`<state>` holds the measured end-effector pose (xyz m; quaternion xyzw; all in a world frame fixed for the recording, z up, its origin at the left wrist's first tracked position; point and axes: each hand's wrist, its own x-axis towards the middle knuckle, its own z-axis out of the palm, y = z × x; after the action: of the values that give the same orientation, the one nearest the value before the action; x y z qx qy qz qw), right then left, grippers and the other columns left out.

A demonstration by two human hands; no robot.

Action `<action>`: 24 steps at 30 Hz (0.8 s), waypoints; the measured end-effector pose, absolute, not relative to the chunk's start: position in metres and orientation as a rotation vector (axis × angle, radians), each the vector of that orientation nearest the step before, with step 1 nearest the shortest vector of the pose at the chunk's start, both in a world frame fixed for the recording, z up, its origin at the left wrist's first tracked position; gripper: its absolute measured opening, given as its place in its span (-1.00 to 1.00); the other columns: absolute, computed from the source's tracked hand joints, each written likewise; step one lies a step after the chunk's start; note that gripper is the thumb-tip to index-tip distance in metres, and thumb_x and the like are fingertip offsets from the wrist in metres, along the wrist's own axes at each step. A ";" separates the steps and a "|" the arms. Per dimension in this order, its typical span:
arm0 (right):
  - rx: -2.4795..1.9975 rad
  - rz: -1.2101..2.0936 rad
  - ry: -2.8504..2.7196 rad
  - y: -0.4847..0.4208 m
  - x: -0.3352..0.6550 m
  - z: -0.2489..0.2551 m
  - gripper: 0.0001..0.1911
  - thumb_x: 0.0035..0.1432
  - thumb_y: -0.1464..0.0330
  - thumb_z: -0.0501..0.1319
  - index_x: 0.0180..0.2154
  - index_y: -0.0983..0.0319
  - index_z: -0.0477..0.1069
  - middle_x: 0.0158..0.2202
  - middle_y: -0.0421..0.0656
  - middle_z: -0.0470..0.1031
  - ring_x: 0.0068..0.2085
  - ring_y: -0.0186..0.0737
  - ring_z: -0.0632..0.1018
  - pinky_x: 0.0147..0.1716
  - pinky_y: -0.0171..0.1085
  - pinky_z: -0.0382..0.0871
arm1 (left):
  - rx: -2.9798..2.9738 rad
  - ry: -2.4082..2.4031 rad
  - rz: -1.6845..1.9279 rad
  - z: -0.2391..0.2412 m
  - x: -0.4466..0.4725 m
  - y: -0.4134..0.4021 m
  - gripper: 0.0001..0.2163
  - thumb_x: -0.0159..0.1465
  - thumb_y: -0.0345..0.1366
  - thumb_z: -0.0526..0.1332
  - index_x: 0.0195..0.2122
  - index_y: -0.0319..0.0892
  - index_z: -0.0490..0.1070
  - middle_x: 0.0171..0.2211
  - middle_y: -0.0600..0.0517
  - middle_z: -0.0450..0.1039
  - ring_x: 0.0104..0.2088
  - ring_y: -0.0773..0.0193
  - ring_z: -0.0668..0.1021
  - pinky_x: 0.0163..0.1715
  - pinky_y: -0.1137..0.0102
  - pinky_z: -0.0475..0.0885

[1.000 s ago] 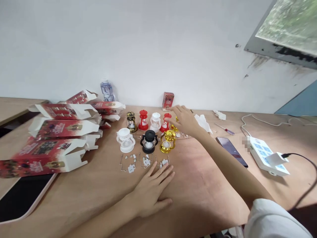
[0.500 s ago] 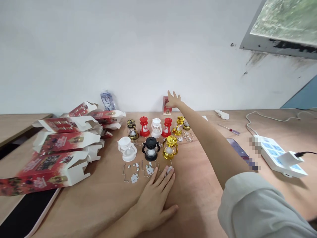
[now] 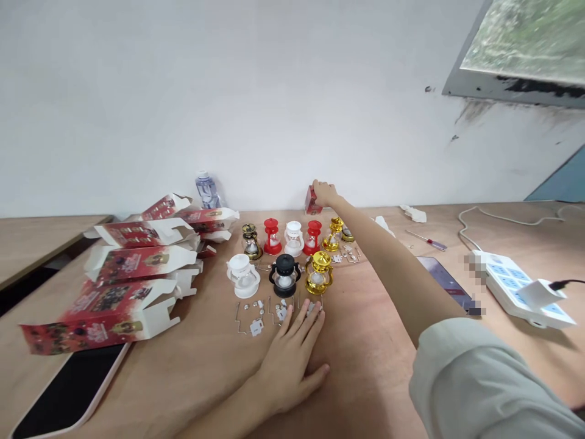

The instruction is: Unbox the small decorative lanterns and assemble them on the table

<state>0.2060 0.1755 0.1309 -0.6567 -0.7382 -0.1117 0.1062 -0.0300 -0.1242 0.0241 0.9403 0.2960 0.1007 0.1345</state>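
At the foot of the wall, my right hand [image 3: 325,193] is closed over the top of a small red box [image 3: 312,204]. My left hand [image 3: 292,360] lies flat on the table with its fingers spread, its fingertips over small metal parts. Just beyond those fingertips stand a white lantern [image 3: 243,276], a black lantern [image 3: 285,276] and a gold lantern [image 3: 319,273]. Behind them is a row of more small lanterns, among them a bronze one [image 3: 251,242], a red one [image 3: 273,236] and a white one [image 3: 294,238]. Bent wires and a small white plate [image 3: 256,328] lie in front.
Several flattened red cartons [image 3: 132,262] are piled at the left, partly over a black tablet-like device [image 3: 68,390]. A water bottle [image 3: 207,190] stands by the wall. To the right lie a screwdriver [image 3: 427,240], a phone [image 3: 445,283] and a power strip [image 3: 516,286] with cables.
My right hand has come down from above the red box and closed on its top; the box now looks tilted. My left hand stays flat on the table. The view has shifted slightly.
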 end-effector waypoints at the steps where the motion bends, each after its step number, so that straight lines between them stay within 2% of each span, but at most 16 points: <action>1: -1.908 -0.347 -2.174 0.171 0.205 0.131 -0.49 0.00 0.44 0.21 0.01 0.42 0.17 0.01 0.21 0.31 0.03 0.14 0.33 -0.01 0.05 0.17 | 2.728 0.859 0.336 0.025 -0.030 -0.125 -0.23 0.21 -0.27 0.14 0.34 -0.18 -0.34 0.36 -0.09 -0.21 0.35 0.01 -0.16 0.28 -0.07 -0.12; 4: -1.818 -0.404 -2.156 0.156 0.203 0.139 -0.51 0.00 0.41 0.22 -0.02 0.43 0.20 0.00 0.21 0.32 0.03 0.16 0.31 0.02 0.05 0.15 | 2.767 0.831 0.536 0.026 -0.031 -0.126 -0.27 0.21 -0.36 0.10 0.34 -0.19 -0.30 0.34 -0.12 -0.09 0.35 0.02 -0.09 0.26 -0.06 -0.05; 6: -1.779 -0.441 -2.115 0.142 0.204 0.150 -0.50 0.06 0.36 0.19 0.02 0.44 0.17 0.00 0.21 0.30 0.03 0.15 0.31 0.01 0.04 0.16 | 2.802 0.783 0.717 0.027 -0.033 -0.127 -0.32 0.20 -0.41 0.08 0.32 -0.20 -0.21 0.30 -0.14 0.05 0.33 0.04 0.00 0.25 -0.03 0.00; 10: -1.562 -0.472 -1.790 0.090 0.208 0.169 -0.35 0.22 0.27 0.05 0.22 0.41 -0.13 0.14 0.21 0.11 0.09 0.06 0.28 0.03 -0.03 0.23 | 2.784 0.695 1.109 0.031 -0.043 -0.123 -0.43 0.20 -0.43 0.10 0.25 -0.18 0.00 0.15 -0.15 0.30 0.25 0.08 0.22 0.19 0.09 0.16; 13: -1.236 -0.224 -1.541 0.020 0.199 0.159 -0.34 0.27 0.20 0.01 0.28 0.22 -0.25 0.16 0.09 0.13 0.09 -0.04 0.34 -0.01 -0.10 0.34 | 2.566 0.827 1.362 0.040 -0.054 -0.115 -0.43 0.19 -0.40 0.15 0.23 -0.15 0.03 0.13 -0.16 0.29 0.19 0.08 0.29 0.15 0.13 0.21; 15: -1.096 0.114 -1.502 -0.033 0.184 0.138 -0.39 0.28 0.18 0.00 0.27 0.10 -0.20 0.13 0.00 0.22 0.05 -0.09 0.40 -0.04 -0.13 0.40 | 2.315 0.913 1.492 0.049 -0.061 -0.111 -0.42 0.20 -0.34 0.18 0.24 -0.14 0.01 0.16 -0.17 0.22 0.19 0.05 0.28 0.16 0.11 0.20; 17: -1.006 0.351 -1.445 -0.081 0.165 0.111 -0.47 0.28 0.16 0.02 0.23 0.05 -0.03 0.16 -0.07 0.22 0.15 -0.11 0.34 0.06 -0.14 0.35 | 2.046 0.944 1.556 0.057 -0.065 -0.109 -0.40 0.21 -0.23 0.18 0.25 -0.14 -0.01 0.22 -0.18 0.13 0.22 0.01 0.23 0.18 0.08 0.16; 19: -0.967 0.520 -1.427 -0.116 0.147 0.085 -0.47 0.26 0.17 0.07 0.22 0.03 0.02 0.19 -0.12 0.22 0.21 -0.13 0.28 0.14 -0.13 0.26 | 1.813 0.974 1.510 0.063 -0.067 -0.110 -0.38 0.19 -0.14 0.19 0.23 -0.15 0.00 0.23 -0.19 0.12 0.22 -0.01 0.25 0.16 0.10 0.21; 21: -0.942 0.680 -1.431 -0.136 0.133 0.064 -0.49 0.27 0.16 0.05 0.22 0.01 0.03 0.21 -0.14 0.22 0.23 -0.16 0.25 0.19 -0.13 0.20 | 1.630 1.012 1.385 0.065 -0.068 -0.112 -0.37 0.13 -0.08 0.24 0.17 -0.16 0.07 0.15 -0.19 0.26 0.11 -0.01 0.39 0.04 0.16 0.35; 24: -0.931 0.830 -1.393 -0.142 0.122 0.043 -0.51 0.29 0.08 -0.03 0.20 0.05 0.09 0.19 -0.12 0.24 0.22 -0.16 0.28 0.20 -0.12 0.19 | 1.449 1.039 1.192 0.060 -0.073 -0.114 -0.42 0.04 -0.06 0.32 0.02 -0.17 0.19 -0.12 -0.11 0.48 -0.17 0.07 0.56 -0.19 0.27 0.48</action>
<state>0.1221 -0.1422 0.0431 -0.4008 -0.5993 0.3573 0.5938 -0.0727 -0.1135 0.0597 0.5933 0.4255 0.4880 0.4783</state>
